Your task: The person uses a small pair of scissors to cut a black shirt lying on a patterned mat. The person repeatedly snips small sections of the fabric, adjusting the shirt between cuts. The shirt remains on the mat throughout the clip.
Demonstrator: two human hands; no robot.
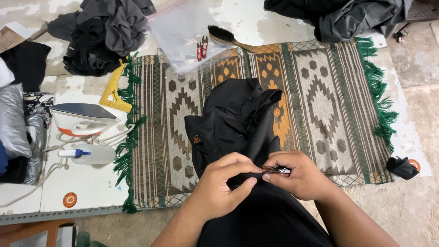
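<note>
1. Near the patterned woven rug's (320, 100) front edge, the left hand (219, 187) pinches the black collared shirt (233, 123).
2. The right hand (297, 176), fingers closed around a small metal thread snipper (276, 169), appears to be trimming; the next cut needs taut fabric.

Left hand (224, 185) pinching black shirt (235, 126), right hand (295, 174) gripping small thread snips (275, 169) against it, near patterned rug's (320, 91) front edge, steam iron (82, 119) off rug's left edge

Both forearms reached forward from below. The left hand (219, 185) curled with thumb and forefinger pinched together; the right hand (297, 176) met it, fingers (274, 177) closed in a pinch.
</note>
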